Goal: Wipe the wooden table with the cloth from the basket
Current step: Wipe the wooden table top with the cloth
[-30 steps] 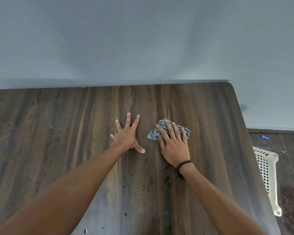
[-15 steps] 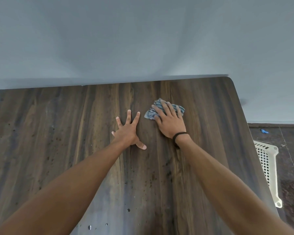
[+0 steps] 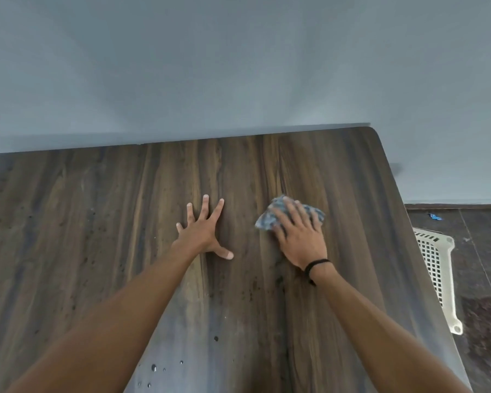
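Cloth (image 3: 268, 220): blue-grey, patterned, bunched into a pad. It lies on the wooden table (image 3: 97, 222), right of the table's middle and well short of its far edge. Only the cloth's far and left margins show; the rest is under the palm.

Right hand (image 3: 298, 239): laid flat on top of the cloth, fingers straight and slightly apart, pressing rather than pinching. Judged purpose: a flat palm spreads load over the whole pad, so the fabric drags against the table instead of rolling up. Thin black band (image 3: 316, 263) at the wrist.

Left hand (image 3: 201, 234): bare on the table's middle, palm down, fingers and thumb splayed wide, holding nothing. Judged purpose: a brace for the person's lean across the table, set aside from the wiping lane.

Wooden table: dark, streaked grain; far edge against a pale wall (image 3: 238, 66); rounded far-right corner. Dark specks lie scattered around the table's middle. Water droplets (image 3: 153, 367) sit by the table's near edge, between the forearms. Judged state: wiping under way, these marks not yet reached.

Basket (image 3: 437, 256): white perforated plastic, on the floor (image 3: 482, 279) just off the table's right edge. Only part shows; contents cannot be told. Its placement suits a quick reach for the cloth without leaving the table.

Small blue scrap (image 3: 434, 216): on the floor beyond the table's right edge, past the basket; kind not discernible.
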A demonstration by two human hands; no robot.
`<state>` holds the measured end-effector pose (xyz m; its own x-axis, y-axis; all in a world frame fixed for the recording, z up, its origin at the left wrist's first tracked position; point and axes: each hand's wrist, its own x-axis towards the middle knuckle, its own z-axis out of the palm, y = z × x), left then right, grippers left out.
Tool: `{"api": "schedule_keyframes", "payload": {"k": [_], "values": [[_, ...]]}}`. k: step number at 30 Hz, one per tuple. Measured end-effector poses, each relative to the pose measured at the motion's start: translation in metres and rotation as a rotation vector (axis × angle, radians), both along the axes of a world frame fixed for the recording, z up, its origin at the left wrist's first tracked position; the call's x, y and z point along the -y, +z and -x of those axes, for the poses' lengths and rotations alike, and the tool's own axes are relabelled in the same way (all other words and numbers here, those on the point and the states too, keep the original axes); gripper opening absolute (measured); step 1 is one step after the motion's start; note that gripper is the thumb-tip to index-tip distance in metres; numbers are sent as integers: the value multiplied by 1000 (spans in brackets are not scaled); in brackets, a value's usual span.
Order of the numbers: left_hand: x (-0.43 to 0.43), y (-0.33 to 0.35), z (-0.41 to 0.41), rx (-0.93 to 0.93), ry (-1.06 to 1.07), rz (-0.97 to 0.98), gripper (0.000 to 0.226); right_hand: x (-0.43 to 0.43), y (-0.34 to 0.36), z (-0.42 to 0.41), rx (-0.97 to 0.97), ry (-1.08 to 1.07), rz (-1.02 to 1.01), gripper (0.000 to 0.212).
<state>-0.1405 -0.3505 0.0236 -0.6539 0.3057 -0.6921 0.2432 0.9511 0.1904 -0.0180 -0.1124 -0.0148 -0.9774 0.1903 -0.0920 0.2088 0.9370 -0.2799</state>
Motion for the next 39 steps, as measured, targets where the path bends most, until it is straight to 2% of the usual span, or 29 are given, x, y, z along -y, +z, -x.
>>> {"api": "schedule_keyframes", "payload": {"k": [2,3,5,6,7,9,10,11,13,14,15,17,18,19,21,22,23,25,26,29,30,33,34,37,38,39], "values": [[5,0,-3,-18,-24,11,159,3,5,11,1,-247,53,51],[5,1,-2,-19,-33,22,159,15,5,12,13,-211,41,52],[3,3,-3,-12,-43,43,160,32,0,-2,24,87,-16,52],[4,3,-4,-16,-47,42,160,27,-1,-9,17,167,-13,52],[5,3,-4,-28,-50,36,160,17,0,-9,8,116,-7,52],[7,4,-3,-48,-50,24,160,12,3,-5,-7,-201,41,51],[8,4,-3,-55,-52,21,160,23,3,-6,-6,-280,51,51],[8,5,-3,-63,-56,22,160,40,-1,-14,-12,-231,29,51],[6,6,-4,-71,-65,30,159,54,-10,-41,-46,63,-15,50],[6,6,-4,-78,-66,31,159,45,-12,-49,-62,131,-23,50],[6,6,-4,-86,-64,30,159,33,-13,-50,-80,79,-37,50],[8,7,-4,-92,-60,35,159,25,-8,-42,-75,-222,7,51],[8,7,-3,-90,-62,38,160,33,-7,-41,-46,-300,28,51],[7,6,-3,-90,-64,39,160,46,-8,-46,-31,-229,5,52],[5,6,-4,-90,-68,40,160,48,-11,-66,-49,81,-24,51],[5,5,-4,-94,-64,39,160,37,-13,-72,-55,142,-28,51],[7,5,-4,-100,-58,38,160,27,-12,-72,-56,65,-33,51],[9,6,-2,-92,-58,40,160,26,-9,-66,-39,-251,3,51],[9,6,-2,-90,-64,34,160,39,-8,-67,-22,-313,9,52],[7,7,-4,-98,-72,26,161,58,-14,-93,-105,113,-69,51],[7,8,-4,-98,-70,25,160,47,-15,-97,-122,148,-88,51],[9,9,-4,-82,-69,11,159,41,-9,-91,-64,-342,-25,52],[8,10,-4,-80,-72,10,159,55,-8,-94,-45,-372,-22,52],[8,12,-5,-87,-79,27,157,63,-11,-117,-71,63,-76,50],[8,12,-6,-93,-75,27,157,51,-10,-116,-80,65,-82,50],[8,13,-5,-96,-72,26,157,42,-7,-110,-78,-57,-71,50]]}}
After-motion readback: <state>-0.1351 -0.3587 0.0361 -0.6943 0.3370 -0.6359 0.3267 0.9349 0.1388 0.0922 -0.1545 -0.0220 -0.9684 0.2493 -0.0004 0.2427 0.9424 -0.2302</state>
